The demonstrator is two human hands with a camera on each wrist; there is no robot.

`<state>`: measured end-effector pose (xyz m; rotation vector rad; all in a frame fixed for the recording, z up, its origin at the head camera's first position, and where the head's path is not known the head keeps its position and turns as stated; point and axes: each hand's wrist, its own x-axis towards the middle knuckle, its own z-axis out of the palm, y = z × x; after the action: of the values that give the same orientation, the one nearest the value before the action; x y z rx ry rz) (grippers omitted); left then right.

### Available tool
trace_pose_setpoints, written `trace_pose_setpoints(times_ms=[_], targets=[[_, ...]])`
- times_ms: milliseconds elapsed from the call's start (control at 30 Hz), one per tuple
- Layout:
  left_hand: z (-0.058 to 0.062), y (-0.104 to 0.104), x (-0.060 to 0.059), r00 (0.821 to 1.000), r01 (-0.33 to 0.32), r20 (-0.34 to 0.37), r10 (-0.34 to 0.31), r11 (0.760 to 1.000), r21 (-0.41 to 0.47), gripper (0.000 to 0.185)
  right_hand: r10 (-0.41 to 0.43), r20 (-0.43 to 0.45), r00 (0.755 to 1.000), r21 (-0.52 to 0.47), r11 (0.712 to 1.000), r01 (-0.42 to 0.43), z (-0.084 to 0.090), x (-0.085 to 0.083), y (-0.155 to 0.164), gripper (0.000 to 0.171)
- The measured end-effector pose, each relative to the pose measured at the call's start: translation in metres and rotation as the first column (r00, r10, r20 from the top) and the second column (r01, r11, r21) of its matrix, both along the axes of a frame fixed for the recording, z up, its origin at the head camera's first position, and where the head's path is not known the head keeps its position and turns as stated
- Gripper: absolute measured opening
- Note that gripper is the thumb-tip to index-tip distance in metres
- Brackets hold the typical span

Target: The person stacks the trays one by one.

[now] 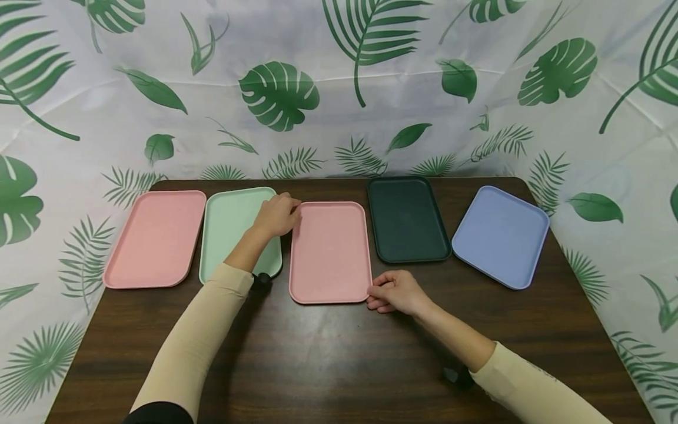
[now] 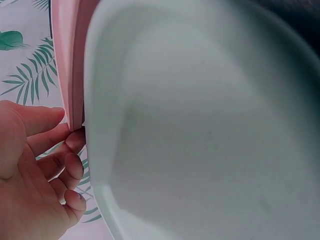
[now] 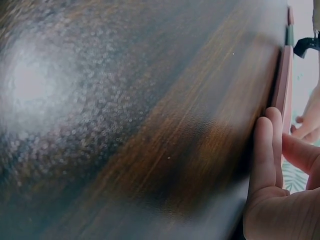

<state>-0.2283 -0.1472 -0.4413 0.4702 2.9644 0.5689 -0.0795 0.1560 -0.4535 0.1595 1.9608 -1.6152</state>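
Note:
A pink rectangular tray (image 1: 331, 253) lies in the middle of a row of trays on the table. My left hand (image 1: 278, 215) pinches its far left corner, reaching across the light green tray (image 1: 238, 235). In the left wrist view, thumb and fingertips (image 2: 74, 142) meet at the pink tray's edge (image 2: 75, 75), beside the large blurred green tray (image 2: 200, 125). At the near right corner, my right hand (image 1: 397, 292) holds the same pink tray between thumb and fingers. The right wrist view shows those fingers (image 3: 264, 150) low along the tray's side (image 3: 284, 90).
Another pink tray (image 1: 156, 241) lies at the far left. To the right are a dark green tray (image 1: 408, 221) and a blue tray (image 1: 500, 238), turned at an angle. A leaf-patterned cloth (image 1: 339, 141) hangs behind the dark wooden table (image 1: 318, 365).

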Motion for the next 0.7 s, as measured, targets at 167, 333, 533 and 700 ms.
trace_pose_setpoints(times_ms=[167,333,533,700], targets=[[-0.0018,0.0003,-0.0010,1.000,-0.007,0.006,0.007,1.000,0.002,0.034,0.006,-0.004,1.000,-0.001,1.000,-0.006,-0.0013,-0.0007,0.0010,0.021],[-0.0021,-0.0005,0.0000,1.000,-0.010,0.018,0.010,1.000,0.008,0.035,0.006,-0.003,1.000,-0.001,1.000,-0.006,-0.0013,-0.0010,0.0009,0.021],[-0.0015,-0.0004,0.0006,0.999,-0.013,0.030,0.012,1.000,0.011,0.037,0.002,0.005,1.000,0.000,1.000,-0.002,-0.0012,-0.0011,0.0012,0.021],[-0.0024,0.0002,0.0003,0.999,-0.017,0.040,0.017,1.000,0.011,0.038,0.000,0.007,1.000,0.000,1.000,0.000,-0.0019,-0.0005,0.0024,0.022]])
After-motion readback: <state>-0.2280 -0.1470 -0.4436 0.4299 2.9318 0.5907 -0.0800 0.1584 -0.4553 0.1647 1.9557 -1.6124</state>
